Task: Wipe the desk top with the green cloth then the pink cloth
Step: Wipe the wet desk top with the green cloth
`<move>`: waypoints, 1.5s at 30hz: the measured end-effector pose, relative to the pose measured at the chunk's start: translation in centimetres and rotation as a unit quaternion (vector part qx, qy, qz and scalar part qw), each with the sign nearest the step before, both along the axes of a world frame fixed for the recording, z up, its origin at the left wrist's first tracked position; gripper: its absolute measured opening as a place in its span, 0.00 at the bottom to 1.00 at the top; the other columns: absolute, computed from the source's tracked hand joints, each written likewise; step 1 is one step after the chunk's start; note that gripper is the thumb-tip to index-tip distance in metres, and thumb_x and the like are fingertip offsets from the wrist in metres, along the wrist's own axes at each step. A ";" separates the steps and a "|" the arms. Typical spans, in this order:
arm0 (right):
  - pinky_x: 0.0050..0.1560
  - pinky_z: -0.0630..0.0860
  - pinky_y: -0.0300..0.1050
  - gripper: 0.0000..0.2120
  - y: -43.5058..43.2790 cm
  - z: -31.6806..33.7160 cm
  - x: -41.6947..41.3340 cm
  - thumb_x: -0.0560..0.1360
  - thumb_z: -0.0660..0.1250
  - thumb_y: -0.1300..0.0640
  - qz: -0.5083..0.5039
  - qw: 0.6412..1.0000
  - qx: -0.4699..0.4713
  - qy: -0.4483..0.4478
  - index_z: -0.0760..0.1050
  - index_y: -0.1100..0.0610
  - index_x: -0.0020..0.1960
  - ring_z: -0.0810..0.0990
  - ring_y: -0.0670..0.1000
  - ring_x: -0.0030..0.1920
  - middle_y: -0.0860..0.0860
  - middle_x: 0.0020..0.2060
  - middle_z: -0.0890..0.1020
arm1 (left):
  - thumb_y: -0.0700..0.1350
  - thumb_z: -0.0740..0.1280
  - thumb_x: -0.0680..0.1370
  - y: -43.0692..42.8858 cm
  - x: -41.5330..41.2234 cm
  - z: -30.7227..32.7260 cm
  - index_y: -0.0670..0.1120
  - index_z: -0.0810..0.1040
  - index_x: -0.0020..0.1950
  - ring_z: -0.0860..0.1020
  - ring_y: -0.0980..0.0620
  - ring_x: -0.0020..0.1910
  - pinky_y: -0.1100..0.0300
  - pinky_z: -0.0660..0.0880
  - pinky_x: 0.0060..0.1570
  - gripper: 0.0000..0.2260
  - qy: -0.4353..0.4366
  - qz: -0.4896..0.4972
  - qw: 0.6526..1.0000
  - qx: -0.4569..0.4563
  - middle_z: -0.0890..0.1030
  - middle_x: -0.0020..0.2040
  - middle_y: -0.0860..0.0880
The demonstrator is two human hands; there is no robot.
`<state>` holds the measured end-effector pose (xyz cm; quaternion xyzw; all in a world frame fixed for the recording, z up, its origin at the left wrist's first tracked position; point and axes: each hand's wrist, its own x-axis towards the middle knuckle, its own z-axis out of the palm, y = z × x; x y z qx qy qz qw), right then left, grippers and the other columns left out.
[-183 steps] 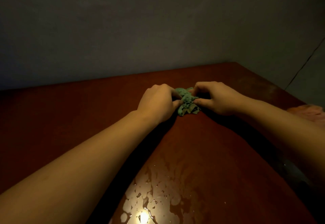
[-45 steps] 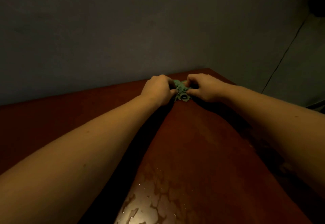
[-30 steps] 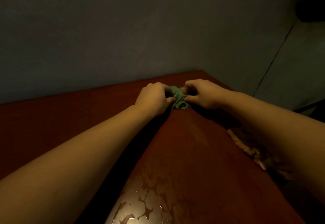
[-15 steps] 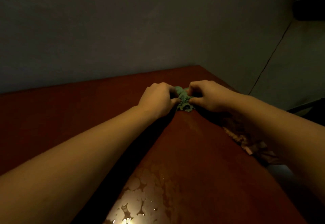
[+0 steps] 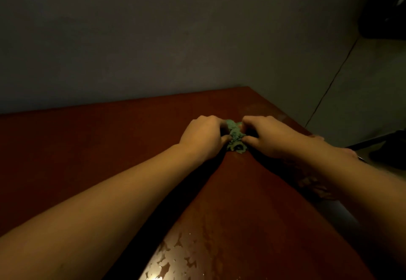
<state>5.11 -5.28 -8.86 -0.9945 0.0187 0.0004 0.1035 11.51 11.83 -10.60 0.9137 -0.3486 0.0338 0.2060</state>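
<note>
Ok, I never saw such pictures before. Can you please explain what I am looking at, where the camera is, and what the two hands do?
There is no machine here: a person wears one camera on the head, looking forward and down, so both bare arms reach in from below. The left hand and right hand grip a bunched green cloth between them on the reddish-brown desk top, near its far right corner. Wet patches shine close to the camera. A dim shape lies at the right edge; I cannot tell what it is.
</note>
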 end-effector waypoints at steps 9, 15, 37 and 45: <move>0.45 0.75 0.51 0.05 0.6 -0.1 0.2 0.79 0.65 0.54 -0.050 0.998 0.026 -0.024 0.68 0.50 0.49 0.77 0.55 0.47 0.53 0.50 0.78 | 0.51 0.68 0.79 -1.0 -0.7 0.8 0.49 0.82 0.58 0.81 0.47 0.52 0.49 0.78 0.54 0.10 0.016 0.028 0.999 0.011 0.84 0.54 0.49; 0.38 0.68 0.46 0.07 0.6 0.0 -2.9 0.78 0.66 0.51 0.006 1.000 -0.025 0.005 0.68 0.47 0.46 0.73 0.47 0.39 0.46 0.40 0.75 | 0.52 0.67 0.80 0.8 -2.6 -0.3 0.50 0.82 0.58 0.81 0.50 0.51 0.52 0.78 0.53 0.10 0.000 -0.016 1.000 0.007 0.84 0.54 0.51; 0.41 0.66 0.46 0.06 2.4 -0.2 -4.1 0.77 0.65 0.54 -0.016 0.995 -0.070 -0.069 0.68 0.51 0.50 0.78 0.60 0.50 0.55 0.48 0.80 | 0.55 0.68 0.77 -0.2 -3.4 -0.4 0.50 0.82 0.53 0.81 0.43 0.50 0.48 0.79 0.50 0.11 -0.006 0.053 0.998 0.022 0.84 0.50 0.47; 0.38 0.67 0.48 0.03 3.7 0.0 -6.5 0.79 0.58 0.56 -0.003 0.993 -0.116 -0.009 0.64 0.51 0.49 0.75 0.59 0.41 0.54 0.41 0.76 | 0.52 0.68 0.79 1.3 -6.1 -0.8 0.49 0.82 0.53 0.81 0.46 0.47 0.49 0.79 0.49 0.09 -0.008 0.021 1.000 0.009 0.83 0.49 0.48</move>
